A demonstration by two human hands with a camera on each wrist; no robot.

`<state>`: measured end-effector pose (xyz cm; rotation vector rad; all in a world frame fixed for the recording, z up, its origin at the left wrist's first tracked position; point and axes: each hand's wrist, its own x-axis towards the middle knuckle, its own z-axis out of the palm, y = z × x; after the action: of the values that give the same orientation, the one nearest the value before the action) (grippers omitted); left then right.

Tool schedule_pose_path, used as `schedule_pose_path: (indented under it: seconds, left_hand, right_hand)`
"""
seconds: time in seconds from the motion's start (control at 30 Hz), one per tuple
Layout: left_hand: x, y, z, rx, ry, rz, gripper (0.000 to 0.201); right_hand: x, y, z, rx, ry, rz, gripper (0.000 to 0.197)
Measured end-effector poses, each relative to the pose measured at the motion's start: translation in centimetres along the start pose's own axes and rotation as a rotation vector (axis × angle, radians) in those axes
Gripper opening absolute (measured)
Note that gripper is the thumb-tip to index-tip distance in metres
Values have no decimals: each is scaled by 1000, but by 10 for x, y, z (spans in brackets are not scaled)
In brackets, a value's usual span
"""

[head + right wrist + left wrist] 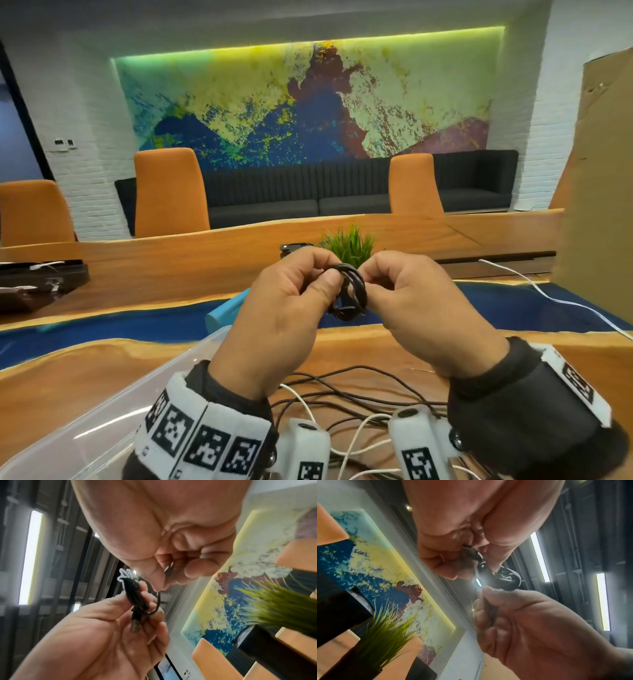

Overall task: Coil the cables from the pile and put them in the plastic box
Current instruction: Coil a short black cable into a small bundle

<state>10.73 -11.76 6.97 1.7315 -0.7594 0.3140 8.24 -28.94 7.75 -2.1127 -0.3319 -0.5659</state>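
Nearest you, the clear plastic box (113, 404) sits at lower left on the wooden surface (394, 346), and the pile of loose black and white cables (352, 394) lies just below your wrists. Above them, your left hand (284, 318) and right hand (418, 308) are raised together, each pinching one side of a small coiled black cable (349, 291) with curled fingers; its metal plug (135, 625) rests against your left fingers. Just beyond your hands stands a green potted plant (349, 243). Farther back are orange chairs (169, 192) and a dark sofa (308, 195).
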Motion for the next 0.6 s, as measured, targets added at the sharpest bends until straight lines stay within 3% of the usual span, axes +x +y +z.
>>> schedule_pose_path:
  seconds: [0.17, 0.3, 0.47, 0.53, 0.6]
  left_hand:
    - [-1, 1, 2, 24, 12, -14, 14]
    - [1, -2, 4, 26, 128, 0, 12]
    - [3, -10, 0, 106, 280, 51, 9]
    - [3, -8, 3, 21, 265, 19, 14]
    - [3, -5, 5, -240, 212, -100, 22]
  right_hand:
    - [1, -1, 3, 206, 26, 36, 9]
    - [-1, -3, 0, 294, -93, 55, 10]
    - [-2, -9, -9, 433, -94, 80, 30]
    - [-2, -9, -3, 305, -48, 40, 36]
    - [0, -4, 2, 340, -7, 53, 31]
